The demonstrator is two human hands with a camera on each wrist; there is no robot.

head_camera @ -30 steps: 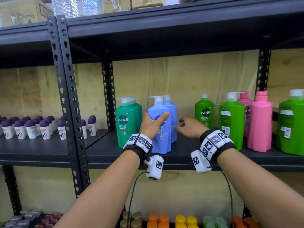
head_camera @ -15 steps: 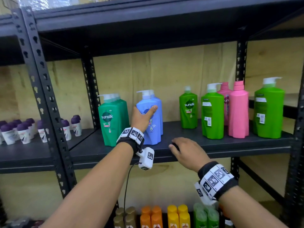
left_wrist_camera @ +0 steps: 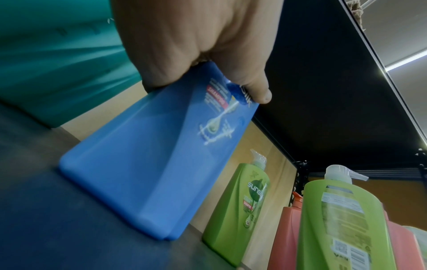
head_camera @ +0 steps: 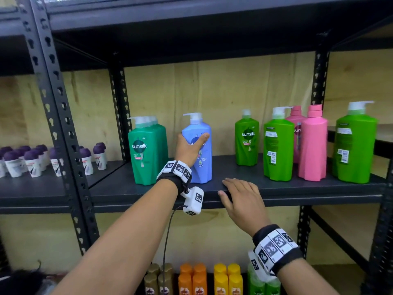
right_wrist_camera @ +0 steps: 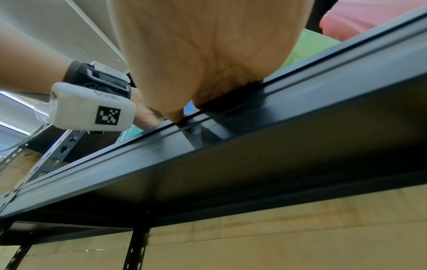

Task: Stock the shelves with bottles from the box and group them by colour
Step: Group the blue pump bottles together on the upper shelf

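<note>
A blue pump bottle [head_camera: 201,167] stands on the black middle shelf [head_camera: 276,189], and my left hand [head_camera: 191,143] grips its body, thumb across the label. The left wrist view shows the same blue bottle [left_wrist_camera: 157,164] upright on the shelf, with my left hand [left_wrist_camera: 196,45] holding its upper part. Dark green bottles [head_camera: 146,154] stand just to its left. To the right are light green bottles [head_camera: 278,145] and pink bottles [head_camera: 312,145]. My right hand [head_camera: 240,196] lies flat on the shelf's front edge and holds nothing; its palm [right_wrist_camera: 208,54] rests on the rail [right_wrist_camera: 254,146].
Small purple-capped containers [head_camera: 32,162] fill the left bay behind a black upright [head_camera: 61,124]. Another light green bottle [head_camera: 355,145] stands at far right. Brown, orange, yellow and green bottles [head_camera: 212,279] sit on the shelf below. The shelf has room between the blue and light green bottles.
My right hand has drawn back from inside the shelf and down to its front edge. My left hand has stayed on the blue bottle, which now lines up with the one behind.
</note>
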